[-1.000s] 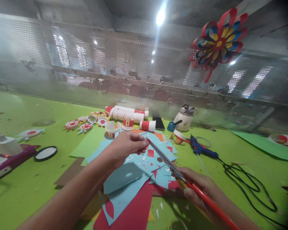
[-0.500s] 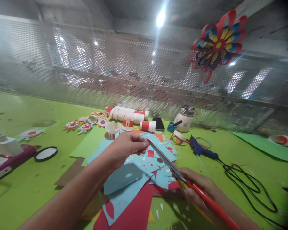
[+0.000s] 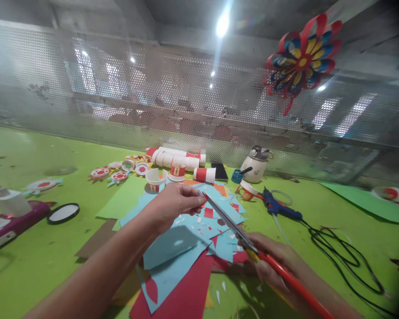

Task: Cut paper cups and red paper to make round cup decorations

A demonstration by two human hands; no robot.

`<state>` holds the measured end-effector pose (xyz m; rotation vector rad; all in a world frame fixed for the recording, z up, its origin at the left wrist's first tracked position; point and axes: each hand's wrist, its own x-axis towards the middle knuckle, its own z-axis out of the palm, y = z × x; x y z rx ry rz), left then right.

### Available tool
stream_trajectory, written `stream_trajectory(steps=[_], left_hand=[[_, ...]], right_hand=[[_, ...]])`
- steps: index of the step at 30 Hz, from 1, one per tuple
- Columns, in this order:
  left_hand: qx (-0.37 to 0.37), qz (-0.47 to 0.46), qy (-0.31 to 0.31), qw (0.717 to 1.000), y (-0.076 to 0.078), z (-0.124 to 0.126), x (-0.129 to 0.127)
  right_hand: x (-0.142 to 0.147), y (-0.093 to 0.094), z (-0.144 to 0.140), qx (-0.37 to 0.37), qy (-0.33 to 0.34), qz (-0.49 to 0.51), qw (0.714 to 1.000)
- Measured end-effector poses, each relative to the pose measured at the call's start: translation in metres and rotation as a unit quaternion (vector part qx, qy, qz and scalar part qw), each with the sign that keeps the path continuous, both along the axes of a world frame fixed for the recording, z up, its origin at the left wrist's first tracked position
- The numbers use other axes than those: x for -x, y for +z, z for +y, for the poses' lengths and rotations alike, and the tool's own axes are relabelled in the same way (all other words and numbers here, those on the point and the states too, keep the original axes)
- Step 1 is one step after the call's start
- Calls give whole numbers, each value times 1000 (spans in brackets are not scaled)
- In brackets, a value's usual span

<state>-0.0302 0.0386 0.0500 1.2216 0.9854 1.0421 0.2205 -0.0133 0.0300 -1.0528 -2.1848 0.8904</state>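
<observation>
My left hand (image 3: 177, 206) reaches over the paper pile with thumb and fingers pinched together. What the fingertips hold is too small and too hidden to make out; a bit of red shows beside them. My right hand (image 3: 272, 254) is closed round the red and yellow handles of the scissors (image 3: 231, 223). The long blades point up and left, looking nearly closed, with their tips right at my left fingertips. Below lie light blue paper sheets (image 3: 173, 243) strewn with small red and white scraps. A red sheet (image 3: 189, 288) sticks out underneath them.
Paper cups (image 3: 204, 175) and stacked cups (image 3: 177, 159) stand and lie behind the paper. A glue gun (image 3: 281, 206) with a coiled black cord is at right, near a jug (image 3: 256, 164). A purple power strip (image 3: 18, 223), round tape (image 3: 64, 213) and paper-cup turtles (image 3: 119, 176) are at left.
Hardly anything differs. Both hands and the scissors keep almost the same place, and the view has shifted very slightly.
</observation>
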Motion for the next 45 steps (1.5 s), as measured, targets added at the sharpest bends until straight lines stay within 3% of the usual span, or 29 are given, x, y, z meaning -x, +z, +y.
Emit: stream_trajectory(steps=[17, 27, 35, 45], left_hand=[[-2, 7, -1, 1000, 3, -1, -1], [-1, 2, -11, 1000, 2, -1, 0], [0, -16, -1, 1000, 3, -2, -3], [27, -44, -33, 998, 3, -7, -10]], right_hand=[[0, -5, -2, 52, -10, 34, 998], [0, -8, -2, 42, -29, 30, 998], [1, -7, 1, -14, -69, -3, 997], [6, -3, 1, 58, -89, -5, 994]])
